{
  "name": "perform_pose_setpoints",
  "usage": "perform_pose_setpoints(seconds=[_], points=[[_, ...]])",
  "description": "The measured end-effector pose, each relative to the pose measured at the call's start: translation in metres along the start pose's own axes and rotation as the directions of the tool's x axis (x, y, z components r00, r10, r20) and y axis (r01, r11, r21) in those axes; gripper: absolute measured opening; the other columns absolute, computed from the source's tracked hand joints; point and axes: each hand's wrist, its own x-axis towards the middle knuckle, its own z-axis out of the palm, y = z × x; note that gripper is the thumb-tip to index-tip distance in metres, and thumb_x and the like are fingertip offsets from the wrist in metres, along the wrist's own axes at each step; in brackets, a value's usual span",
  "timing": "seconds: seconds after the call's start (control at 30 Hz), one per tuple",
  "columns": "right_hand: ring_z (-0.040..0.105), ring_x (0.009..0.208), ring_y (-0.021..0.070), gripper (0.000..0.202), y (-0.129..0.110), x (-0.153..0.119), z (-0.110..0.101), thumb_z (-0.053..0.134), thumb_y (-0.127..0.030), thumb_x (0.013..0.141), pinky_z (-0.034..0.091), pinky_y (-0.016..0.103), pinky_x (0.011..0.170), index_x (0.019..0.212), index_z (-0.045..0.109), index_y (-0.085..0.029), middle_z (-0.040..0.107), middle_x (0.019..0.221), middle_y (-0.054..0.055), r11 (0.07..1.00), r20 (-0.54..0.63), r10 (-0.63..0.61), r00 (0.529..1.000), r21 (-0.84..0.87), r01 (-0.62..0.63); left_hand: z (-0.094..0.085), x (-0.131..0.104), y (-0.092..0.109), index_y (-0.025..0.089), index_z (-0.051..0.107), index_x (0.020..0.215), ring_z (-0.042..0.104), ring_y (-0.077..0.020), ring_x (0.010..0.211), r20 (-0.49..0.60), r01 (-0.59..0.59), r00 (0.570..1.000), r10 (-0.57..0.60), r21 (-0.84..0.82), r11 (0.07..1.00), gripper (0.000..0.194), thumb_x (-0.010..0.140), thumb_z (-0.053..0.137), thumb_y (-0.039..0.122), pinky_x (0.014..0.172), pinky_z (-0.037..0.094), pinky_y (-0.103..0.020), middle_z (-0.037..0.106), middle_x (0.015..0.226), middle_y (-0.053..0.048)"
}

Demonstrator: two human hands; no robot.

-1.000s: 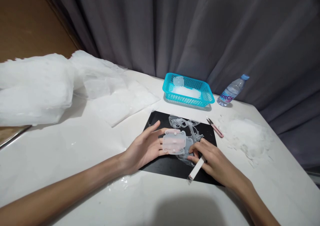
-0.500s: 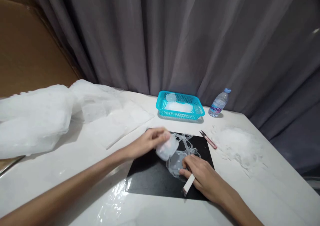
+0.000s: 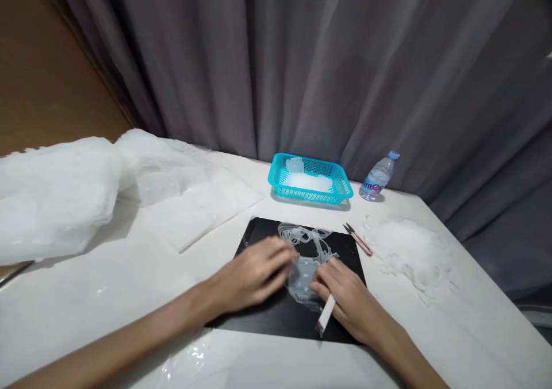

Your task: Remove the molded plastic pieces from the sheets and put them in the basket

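Observation:
My left hand (image 3: 257,272) lies blurred on the black mat (image 3: 267,311), its fingertips on the left edge of a translucent moulded sheet (image 3: 307,241) with cut-out shapes. Whether anything sits under that palm is hidden. My right hand (image 3: 345,300) presses on the lower right of the same sheet and grips a slim white knife (image 3: 325,315) that points toward me. The two hands are close together over the sheet's lower part.
A turquoise basket (image 3: 342,189) with translucent pieces stands behind the mat, a small water bottle (image 3: 378,177) to its right. Pink-handled snips (image 3: 357,239) lie at the mat's right edge, white scraps (image 3: 409,250) beyond. Bulky white plastic bags (image 3: 60,193) fill the left.
My left hand lifted a translucent rectangular piece off the sheet, then came back down onto the mat; the piece is no longer visible. My right hand stayed on the sheet with the knife.

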Motion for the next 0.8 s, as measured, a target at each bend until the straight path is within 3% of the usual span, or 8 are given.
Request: perform_pose_setpoints(seconds=[0.1, 0.2, 0.3, 0.4, 0.53, 0.67, 0.8], points=[[0.057, 0.088, 0.0237, 0.032, 0.002, 0.0, -0.005, 0.031, -0.032, 0.113, 0.05, 0.04, 0.081, 0.097, 0.057, -0.022, 0.066, 0.093, 0.007, 0.999, -0.14, -0.036, 0.99, 0.018, 0.038, 0.008, -0.025, 0.02, 0.022, 0.059, 0.145, 0.066, -0.0317, 0.12, 0.279, -0.117, 0.955, 0.098, 0.05, 0.992, 0.043, 0.103, 0.052, 0.026, 0.107, 0.047, -0.043, 0.07, 0.134, -0.016], [0.059, 0.096, 0.0247, 0.046, 0.005, -0.003, -0.011, 0.021, -0.047, 0.112, 0.05, 0.041, 0.085, 0.106, 0.059, -0.022, 0.066, 0.101, 0.01, 0.995, -0.262, 0.002, 0.965, 0.098, 0.024, 0.009, -0.029, 0.026, 0.025, 0.054, 0.153, 0.064, -0.0351, 0.128, 0.301, -0.101, 0.95, 0.084, 0.044, 0.994, 0.054, 0.101, 0.061, 0.038, 0.113, 0.045, -0.045, 0.064, 0.147, -0.014], [0.061, 0.091, 0.0243, 0.066, 0.006, -0.007, -0.012, 0.009, -0.065, 0.106, 0.051, 0.04, 0.082, 0.109, 0.06, -0.023, 0.065, 0.099, 0.009, 0.98, -0.29, 0.06, 0.955, 0.198, -0.001, 0.01, -0.028, 0.022, 0.03, 0.052, 0.155, 0.058, -0.037, 0.138, 0.263, -0.037, 0.964, 0.039, -0.012, 0.999, 0.064, 0.097, 0.068, 0.049, 0.119, 0.041, -0.046, 0.057, 0.155, -0.011], [0.063, 0.086, 0.0211, 0.063, 0.004, -0.009, -0.012, 0.016, -0.066, 0.106, 0.052, 0.034, 0.078, 0.111, 0.061, -0.023, 0.064, 0.098, 0.007, 0.94, -0.233, 0.155, 0.96, 0.333, -0.072, 0.012, -0.028, 0.018, 0.034, 0.05, 0.156, 0.052, -0.0364, 0.144, 0.25, 0.009, 0.968, 0.006, -0.059, 0.998, 0.069, 0.094, 0.072, 0.052, 0.124, 0.033, -0.048, 0.05, 0.16, -0.008], [0.065, 0.085, 0.0186, 0.035, 0.001, -0.007, -0.017, 0.04, -0.044, 0.111, 0.051, 0.031, 0.083, 0.098, 0.065, -0.023, 0.065, 0.092, 0.004, 0.873, -0.12, 0.246, 0.962, 0.458, -0.166, 0.009, -0.027, 0.018, 0.035, 0.049, 0.156, 0.046, -0.0364, 0.149, 0.297, 0.077, 0.953, -0.052, -0.073, 0.994, 0.068, 0.094, 0.07, 0.053, 0.128, 0.024, -0.051, 0.046, 0.163, -0.006], [0.068, 0.086, 0.0186, 0.02, 0.003, -0.004, -0.022, 0.061, -0.038, 0.103, 0.052, 0.03, 0.08, 0.092, 0.069, -0.023, 0.069, 0.094, 0.003, 0.793, 0.02, 0.318, 0.948, 0.542, -0.278, 0.007, -0.025, 0.021, 0.035, 0.048, 0.157, 0.039, -0.0351, 0.153, 0.374, 0.122, 0.922, -0.097, -0.043, 0.992, 0.063, 0.098, 0.063, 0.056, 0.129, 0.017, -0.054, 0.043, 0.165, -0.006], [0.07, 0.083, 0.0178, 0.017, 0.006, -0.006, -0.023, 0.07, -0.039, 0.097, 0.054, 0.029, 0.078, 0.097, 0.07, -0.022, 0.072, 0.09, 0.001, 0.749, 0.153, 0.318, 0.936, 0.565, -0.347, 0.013, -0.028, 0.019, 0.036, 0.05, 0.155, 0.045, -0.0347, 0.15, 0.3, 0.131, 0.949, -0.098, -0.092, 0.987, 0.06, 0.099, 0.066, 0.049, 0.128, 0.02, -0.053, 0.047, 0.162, -0.006]])
